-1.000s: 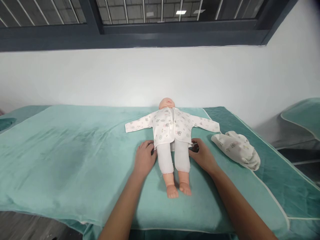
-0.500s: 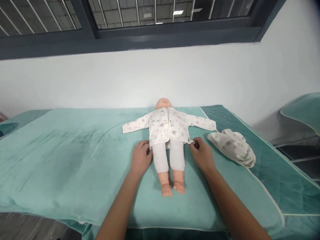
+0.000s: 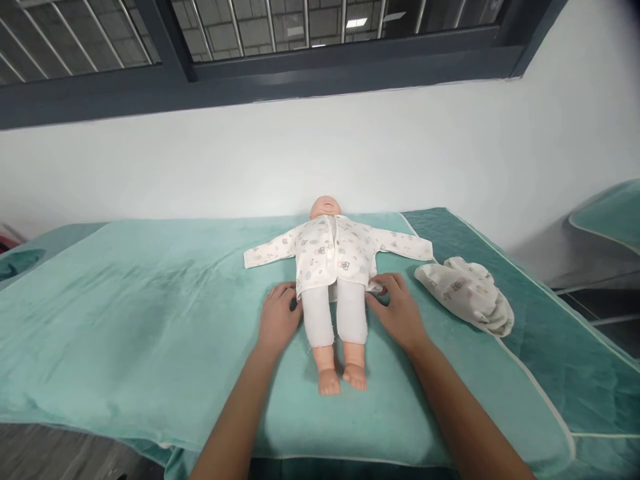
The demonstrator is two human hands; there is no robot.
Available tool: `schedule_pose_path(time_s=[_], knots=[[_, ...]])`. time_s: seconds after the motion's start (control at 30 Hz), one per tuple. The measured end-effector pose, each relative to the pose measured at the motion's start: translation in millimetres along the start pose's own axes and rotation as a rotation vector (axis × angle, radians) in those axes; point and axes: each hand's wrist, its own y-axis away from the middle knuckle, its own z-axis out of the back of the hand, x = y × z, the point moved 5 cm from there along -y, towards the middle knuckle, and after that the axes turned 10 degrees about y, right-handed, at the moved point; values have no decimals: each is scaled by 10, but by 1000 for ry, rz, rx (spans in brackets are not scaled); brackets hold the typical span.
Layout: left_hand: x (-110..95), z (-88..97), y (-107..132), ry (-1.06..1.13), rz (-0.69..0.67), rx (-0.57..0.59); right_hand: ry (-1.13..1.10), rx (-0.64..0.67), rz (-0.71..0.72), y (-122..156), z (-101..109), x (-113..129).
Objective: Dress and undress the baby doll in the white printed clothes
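Note:
A baby doll (image 3: pixel 354 375) lies on its back, its bare feet toward me. It wears a white printed baby shirt (image 3: pixel 320 250), with both sleeves spread sideways, and white trousers (image 3: pixel 352 317). My left hand (image 3: pixel 280 319) is at the shirt's lower left corner, beside the leg, with thumb and fingers closed on the hem. On the other side, my right hand (image 3: pixel 397 308) has its fingers curled around the hem's lower right corner, with the thumb close to the trouser leg. The fabric between the fingers is partly hidden.
A bundled printed cloth (image 3: pixel 465 293) lies to the right of the doll. Green padded bedding (image 3: pixel 150 333) covers the surface, which meets a white wall (image 3: pixel 225 160) at the back. A barred window (image 3: pixel 310 67) is above. Another green padded piece (image 3: pixel 613 217) stands at far right.
My right hand has moved inward toward the doll's leg, and the hem's right corner has come in with it. My left hand stays at the hem. The view has shifted slightly.

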Motion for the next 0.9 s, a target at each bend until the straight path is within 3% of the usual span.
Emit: schedule_pose_path(time_s=[0.3, 0.57, 0.7, 0.9], knots=[[25, 11, -1, 69, 11, -29, 219, 12, -55, -17, -68, -34], [55, 60, 14, 159, 78, -108, 98, -124, -238, 5, 50, -177], [27, 101, 9, 235, 58, -220, 157, -138, -202, 2, 37, -170], [-166, 122, -95, 175, -230, -338, 60, -219, 83, -26, 59, 87]])
